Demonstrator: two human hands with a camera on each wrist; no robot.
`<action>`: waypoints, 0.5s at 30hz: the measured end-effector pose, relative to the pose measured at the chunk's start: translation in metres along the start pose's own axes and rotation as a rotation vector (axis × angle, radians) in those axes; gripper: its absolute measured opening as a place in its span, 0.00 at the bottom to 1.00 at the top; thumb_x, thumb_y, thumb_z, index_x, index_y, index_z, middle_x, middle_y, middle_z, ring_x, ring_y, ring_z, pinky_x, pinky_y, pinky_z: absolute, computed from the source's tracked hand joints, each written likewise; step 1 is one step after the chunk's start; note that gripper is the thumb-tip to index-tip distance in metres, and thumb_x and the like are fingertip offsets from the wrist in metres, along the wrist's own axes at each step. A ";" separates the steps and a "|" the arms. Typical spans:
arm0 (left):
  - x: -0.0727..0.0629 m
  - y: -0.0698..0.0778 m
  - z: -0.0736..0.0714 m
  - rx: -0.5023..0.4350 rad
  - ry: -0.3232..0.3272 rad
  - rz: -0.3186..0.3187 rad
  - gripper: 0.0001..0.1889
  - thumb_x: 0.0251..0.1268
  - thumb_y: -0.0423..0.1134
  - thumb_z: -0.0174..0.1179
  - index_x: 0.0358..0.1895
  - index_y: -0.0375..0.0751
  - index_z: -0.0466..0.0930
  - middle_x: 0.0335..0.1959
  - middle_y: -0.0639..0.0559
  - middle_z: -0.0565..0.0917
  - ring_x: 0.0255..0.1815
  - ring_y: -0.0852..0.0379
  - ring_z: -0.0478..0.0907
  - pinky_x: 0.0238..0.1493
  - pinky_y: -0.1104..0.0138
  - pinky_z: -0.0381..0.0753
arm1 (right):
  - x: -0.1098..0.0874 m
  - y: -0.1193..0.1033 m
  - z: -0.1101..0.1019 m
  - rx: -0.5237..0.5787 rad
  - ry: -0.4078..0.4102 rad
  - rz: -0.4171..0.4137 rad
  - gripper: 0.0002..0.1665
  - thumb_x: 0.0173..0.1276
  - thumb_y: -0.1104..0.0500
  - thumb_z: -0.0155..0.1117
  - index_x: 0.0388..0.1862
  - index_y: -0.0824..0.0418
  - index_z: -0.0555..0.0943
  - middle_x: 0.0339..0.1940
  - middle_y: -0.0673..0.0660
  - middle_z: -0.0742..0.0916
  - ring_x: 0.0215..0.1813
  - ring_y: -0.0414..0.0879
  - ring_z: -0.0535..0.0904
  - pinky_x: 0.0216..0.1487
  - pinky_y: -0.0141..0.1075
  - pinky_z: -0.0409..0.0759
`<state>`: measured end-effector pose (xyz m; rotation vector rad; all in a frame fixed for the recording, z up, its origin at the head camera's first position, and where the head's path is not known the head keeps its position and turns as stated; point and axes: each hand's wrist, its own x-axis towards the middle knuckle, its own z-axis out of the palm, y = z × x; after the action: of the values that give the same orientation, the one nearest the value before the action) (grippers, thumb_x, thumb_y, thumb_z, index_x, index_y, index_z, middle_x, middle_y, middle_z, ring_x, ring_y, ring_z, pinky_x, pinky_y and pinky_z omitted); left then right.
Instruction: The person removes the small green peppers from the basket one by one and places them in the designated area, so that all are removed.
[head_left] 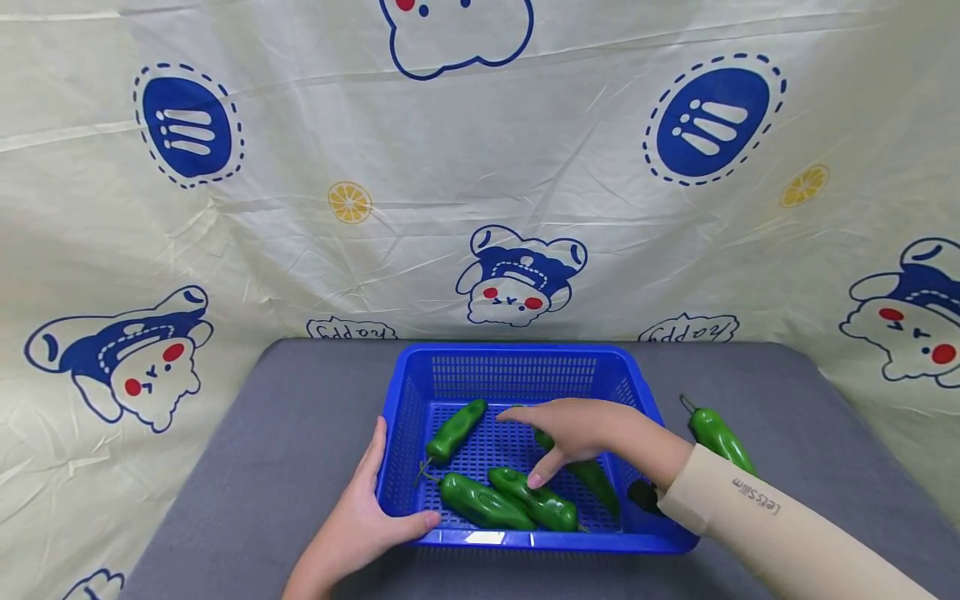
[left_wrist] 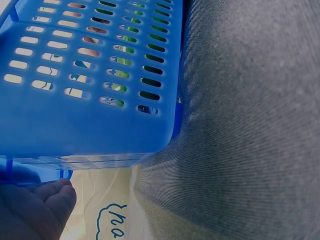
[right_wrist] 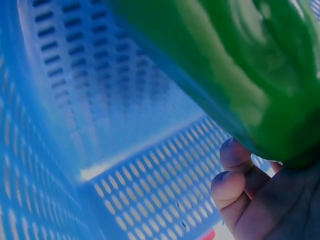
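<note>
A blue plastic basket with slotted walls holds several green peppers, one of them a pepper at its left side. My left hand is spread about the near left corner, thumb on the front rim and straight fingers along the left wall. My right hand reaches inside with thumb and fingers spread apart. Its thumb overlaps a pepper near the front; whether it touches cannot be told. Partly under that hand lies another pepper. In the right wrist view a pepper looms close beside the fingers.
One more green pepper lies on the grey cloth-covered table, right of the basket and partly behind the right forearm. A cream printed curtain hangs along the table's back edge. A dark device sits at the right wrist.
</note>
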<state>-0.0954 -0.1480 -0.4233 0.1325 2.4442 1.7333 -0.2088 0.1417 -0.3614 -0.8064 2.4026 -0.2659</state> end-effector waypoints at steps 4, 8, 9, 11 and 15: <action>0.000 0.000 0.000 0.007 0.004 0.011 0.69 0.47 0.44 0.78 0.80 0.59 0.27 0.83 0.46 0.36 0.82 0.40 0.40 0.77 0.40 0.46 | -0.009 0.003 -0.015 0.046 0.046 -0.014 0.56 0.55 0.34 0.72 0.79 0.43 0.58 0.78 0.53 0.67 0.76 0.55 0.66 0.75 0.57 0.64; 0.000 0.000 0.000 0.010 0.007 0.022 0.70 0.46 0.44 0.79 0.80 0.58 0.27 0.83 0.46 0.36 0.82 0.40 0.40 0.77 0.42 0.46 | -0.020 0.007 -0.030 0.075 0.086 -0.015 0.58 0.55 0.32 0.71 0.80 0.44 0.56 0.77 0.54 0.70 0.71 0.54 0.71 0.71 0.58 0.68; 0.000 0.000 0.000 0.009 0.007 0.024 0.70 0.46 0.44 0.79 0.80 0.58 0.27 0.83 0.46 0.36 0.82 0.40 0.40 0.77 0.42 0.46 | -0.023 0.008 -0.034 0.077 0.096 -0.014 0.58 0.55 0.32 0.70 0.80 0.44 0.56 0.75 0.54 0.71 0.69 0.53 0.73 0.69 0.58 0.70; -0.001 -0.001 0.000 0.005 0.007 0.027 0.70 0.46 0.44 0.78 0.80 0.58 0.27 0.83 0.46 0.36 0.82 0.41 0.40 0.77 0.42 0.45 | -0.030 0.011 -0.041 0.082 0.115 -0.005 0.58 0.55 0.30 0.69 0.80 0.43 0.55 0.73 0.55 0.73 0.67 0.53 0.73 0.66 0.59 0.72; -0.001 -0.001 0.000 -0.003 0.005 0.034 0.70 0.46 0.43 0.78 0.80 0.58 0.27 0.83 0.46 0.36 0.82 0.41 0.40 0.77 0.43 0.45 | -0.047 0.018 -0.053 0.106 0.149 0.028 0.59 0.55 0.29 0.68 0.80 0.43 0.54 0.69 0.58 0.76 0.67 0.56 0.73 0.61 0.60 0.76</action>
<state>-0.0948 -0.1487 -0.4241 0.1708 2.4575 1.7528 -0.2182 0.1848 -0.3027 -0.7273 2.5123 -0.4526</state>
